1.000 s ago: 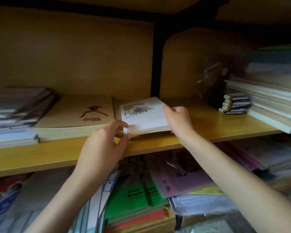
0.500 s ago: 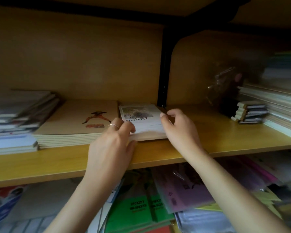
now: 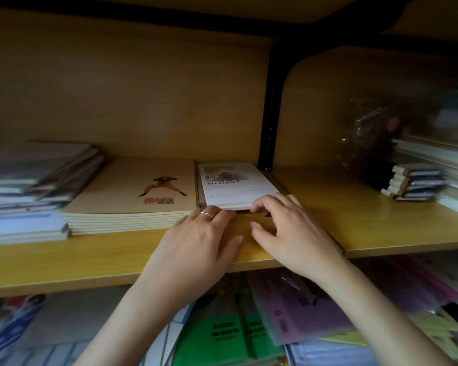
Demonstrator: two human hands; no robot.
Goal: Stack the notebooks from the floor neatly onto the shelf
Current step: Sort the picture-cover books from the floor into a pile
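A small stack of white notebooks (image 3: 236, 184) lies flat on the wooden shelf (image 3: 354, 223), pushed back beside a taller stack of beige notebooks (image 3: 132, 199) with an orange figure on the cover. My left hand (image 3: 198, 241), wearing a ring, rests on the shelf with its fingertips against the white stack's front edge. My right hand (image 3: 288, 228) lies beside it, its bent fingertips touching the same front edge. Neither hand grips the stack.
More notebook stacks (image 3: 29, 186) sit at the far left. A black upright (image 3: 269, 107) stands behind the white stack. Small pads (image 3: 413, 183), a plastic bag (image 3: 368, 133) and tall stacks fill the right. Green pads (image 3: 222, 336) and purple sleeves (image 3: 307, 313) lie below.
The white notebooks went from raised in both hands to lying flat, pushed back on the shelf. Both hands let go and drew back to the stack's front edge.
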